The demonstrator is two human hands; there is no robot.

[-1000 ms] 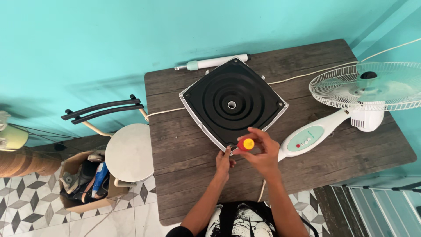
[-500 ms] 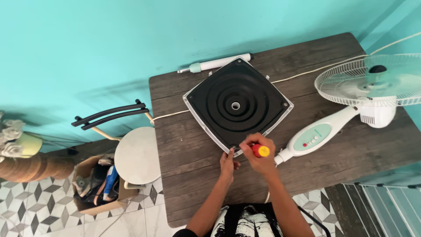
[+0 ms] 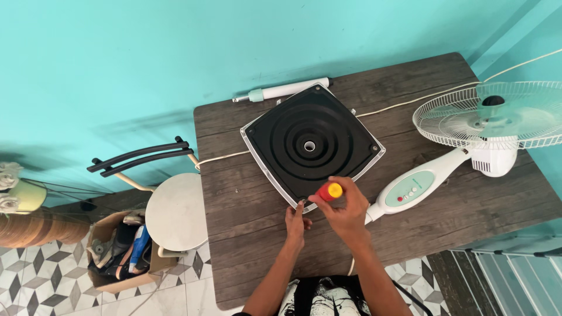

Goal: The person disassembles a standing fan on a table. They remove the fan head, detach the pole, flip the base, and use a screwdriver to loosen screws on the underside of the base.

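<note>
Head cam: dark wood desk point(image 3: 246, 234) w/ square black fan base point(image 3: 313, 143) lying flat at centre, white fan point(image 3: 486, 129) on its side just beside it. Right hand point(image 3: 345, 213) gripping red-yellow screwdriver point(image 3: 329, 191) at base's near corner; left hand point(image 3: 294, 222) fingertips pressing that corner's rim, not closed on anything.

A home room used for repairs: beyond the right hand point(image 3: 345, 213) a turquoise wall, left of it a stool point(image 3: 175, 213) on patterned tiles point(image 3: 35, 281), a box of clutter point(image 3: 120, 251)
</note>
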